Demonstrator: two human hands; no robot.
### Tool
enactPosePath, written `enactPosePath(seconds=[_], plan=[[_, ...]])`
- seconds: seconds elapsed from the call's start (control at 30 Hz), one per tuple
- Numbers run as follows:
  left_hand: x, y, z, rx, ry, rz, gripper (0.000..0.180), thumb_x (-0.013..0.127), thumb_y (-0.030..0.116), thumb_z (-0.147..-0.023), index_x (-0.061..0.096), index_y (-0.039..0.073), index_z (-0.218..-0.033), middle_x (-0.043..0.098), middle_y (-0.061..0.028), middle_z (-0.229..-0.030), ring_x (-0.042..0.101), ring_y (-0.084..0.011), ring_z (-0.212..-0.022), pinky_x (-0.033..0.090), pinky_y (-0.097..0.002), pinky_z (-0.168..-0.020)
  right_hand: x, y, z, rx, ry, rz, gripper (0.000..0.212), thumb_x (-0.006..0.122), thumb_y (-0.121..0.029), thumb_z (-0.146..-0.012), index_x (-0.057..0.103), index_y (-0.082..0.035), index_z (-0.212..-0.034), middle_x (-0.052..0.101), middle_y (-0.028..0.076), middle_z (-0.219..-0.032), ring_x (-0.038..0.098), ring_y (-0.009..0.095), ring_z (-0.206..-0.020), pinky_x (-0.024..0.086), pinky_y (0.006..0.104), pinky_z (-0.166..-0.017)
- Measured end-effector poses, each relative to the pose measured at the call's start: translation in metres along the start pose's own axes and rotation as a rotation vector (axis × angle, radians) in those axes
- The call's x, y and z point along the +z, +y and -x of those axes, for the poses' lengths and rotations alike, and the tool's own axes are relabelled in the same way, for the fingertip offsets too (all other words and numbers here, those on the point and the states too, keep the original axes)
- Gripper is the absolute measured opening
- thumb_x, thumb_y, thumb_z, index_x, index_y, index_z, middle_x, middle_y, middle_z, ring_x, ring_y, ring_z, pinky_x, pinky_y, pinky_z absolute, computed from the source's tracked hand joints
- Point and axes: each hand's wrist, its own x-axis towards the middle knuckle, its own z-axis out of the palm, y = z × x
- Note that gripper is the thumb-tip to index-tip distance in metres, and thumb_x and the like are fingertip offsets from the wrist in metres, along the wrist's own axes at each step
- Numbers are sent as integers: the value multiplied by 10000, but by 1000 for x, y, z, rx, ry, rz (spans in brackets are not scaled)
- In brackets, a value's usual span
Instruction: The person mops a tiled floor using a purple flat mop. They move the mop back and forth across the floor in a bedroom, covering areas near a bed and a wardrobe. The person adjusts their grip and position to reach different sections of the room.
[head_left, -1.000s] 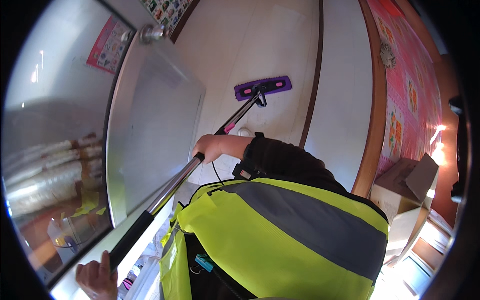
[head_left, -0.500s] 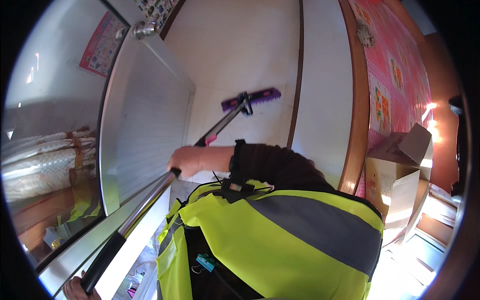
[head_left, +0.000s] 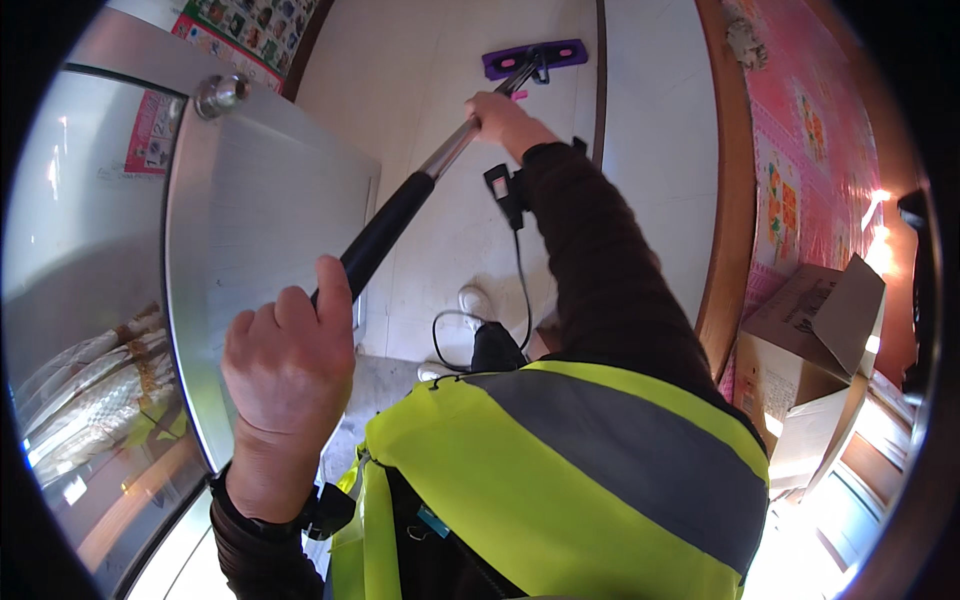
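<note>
A flat mop with a purple head (head_left: 508, 61) rests on the pale floor at the far end, close to a dark strip. Its pole slants down toward me, metal in the upper part with a black grip (head_left: 388, 228) below. My left hand (head_left: 290, 350) is closed around the end of the black grip, beside the door. Farther up, my right hand (head_left: 500, 118) is wrapped around the metal shaft not far from the mop head. A small black device (head_left: 507, 194) with a cable hangs by my right wrist.
A white door (head_left: 270, 200) with a round metal knob (head_left: 221, 95) stands at the left. A wooden edge (head_left: 733, 180) runs along the right, with an opened cardboard box (head_left: 800, 330) beyond it. My shoe (head_left: 475, 300) is on the floor below the pole.
Both hands have moved forward and up with the mop, its head sliding away to the far right. My left hand has come up from the lower left corner.
</note>
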Motion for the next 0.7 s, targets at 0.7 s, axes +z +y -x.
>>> enactPosePath(seconds=[0.7], plan=[[-74, -29, 246, -37, -262, 172, 439, 682, 353, -737, 602, -3, -982, 366, -32, -544, 392, -180, -454, 321, -322, -461, 95, -144, 164, -154, -450, 40, 176, 593, -139, -647, 645, -74, -802, 638, 146, -821, 610, 343, -808, 485, 418, -706]])
